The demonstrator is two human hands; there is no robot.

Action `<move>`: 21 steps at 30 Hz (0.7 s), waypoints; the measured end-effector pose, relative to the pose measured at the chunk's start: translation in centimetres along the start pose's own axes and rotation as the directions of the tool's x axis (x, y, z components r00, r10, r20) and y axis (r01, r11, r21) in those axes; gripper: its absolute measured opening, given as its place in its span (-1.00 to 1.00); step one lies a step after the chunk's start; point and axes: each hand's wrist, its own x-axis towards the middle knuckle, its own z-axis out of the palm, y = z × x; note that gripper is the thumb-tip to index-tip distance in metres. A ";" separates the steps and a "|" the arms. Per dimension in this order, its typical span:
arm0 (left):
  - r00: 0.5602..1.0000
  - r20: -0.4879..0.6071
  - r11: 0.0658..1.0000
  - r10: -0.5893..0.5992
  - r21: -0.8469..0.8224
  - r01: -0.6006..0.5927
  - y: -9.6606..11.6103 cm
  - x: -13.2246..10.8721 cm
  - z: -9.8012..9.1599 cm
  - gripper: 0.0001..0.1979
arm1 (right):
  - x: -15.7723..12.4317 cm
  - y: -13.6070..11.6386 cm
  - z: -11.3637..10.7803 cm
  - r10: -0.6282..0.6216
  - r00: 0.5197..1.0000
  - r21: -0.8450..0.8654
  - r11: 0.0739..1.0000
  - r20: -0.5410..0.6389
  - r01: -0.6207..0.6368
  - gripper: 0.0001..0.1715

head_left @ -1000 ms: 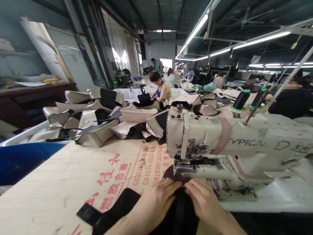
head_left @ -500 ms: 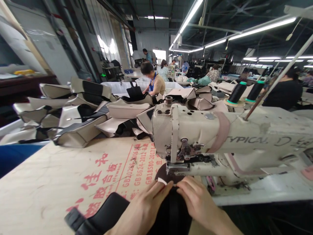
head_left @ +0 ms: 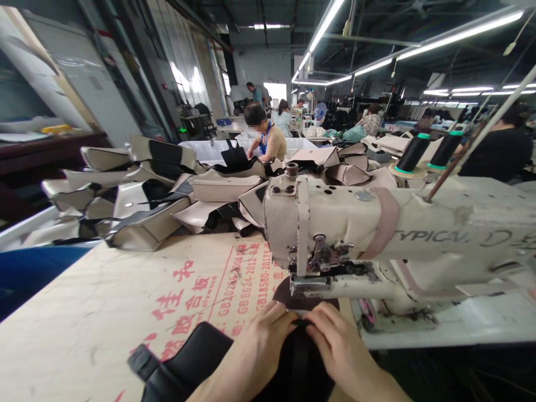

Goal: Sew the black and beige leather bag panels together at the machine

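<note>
My left hand [head_left: 259, 343] pinches the upper edge of a black bag piece [head_left: 299, 363] with its fingers closed. Right beside it, the closed fingertips of my right hand [head_left: 341, 346] grip the same edge, the two hands almost touching. A small pale strip shows between the fingers, mostly hidden. To the left, a black flap with a short tab [head_left: 188, 360] lies on the plywood top, partly behind my left forearm. Just beyond my fingers stands the sewing machine [head_left: 335, 229], its presser area above a dark rounded piece [head_left: 288, 293].
A heap of beige and black bags [head_left: 146, 218] covers the far side of the plywood table [head_left: 167, 290]. Two black thread cones [head_left: 412, 153] stand behind the machine. A co-worker [head_left: 272, 139] bends over a white bin ahead, and others sit farther off.
My left hand has drawn in over the edge, and the white strip that stuck up by its fingers is now mostly covered. The view has shifted slightly.
</note>
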 end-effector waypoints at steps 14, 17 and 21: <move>0.958 0.274 0.979 -0.084 -0.159 0.131 -2.9 -0.5 -3.7 -0.60 | 0.8 1.3 1.0 -0.016 0.989 0.073 0.997 -0.148 0.027 -0.73; 0.945 0.312 0.942 -0.096 -0.277 0.188 -4.3 -1.0 -2.6 -0.61 | 1.0 1.2 0.8 -0.022 0.992 0.069 0.997 -0.122 0.031 -0.70; 0.945 0.237 0.902 -0.225 -0.316 0.294 -6.0 -0.4 -0.4 -0.52 | 1.6 0.6 1.2 0.031 0.996 0.137 0.990 -0.078 -0.020 -0.64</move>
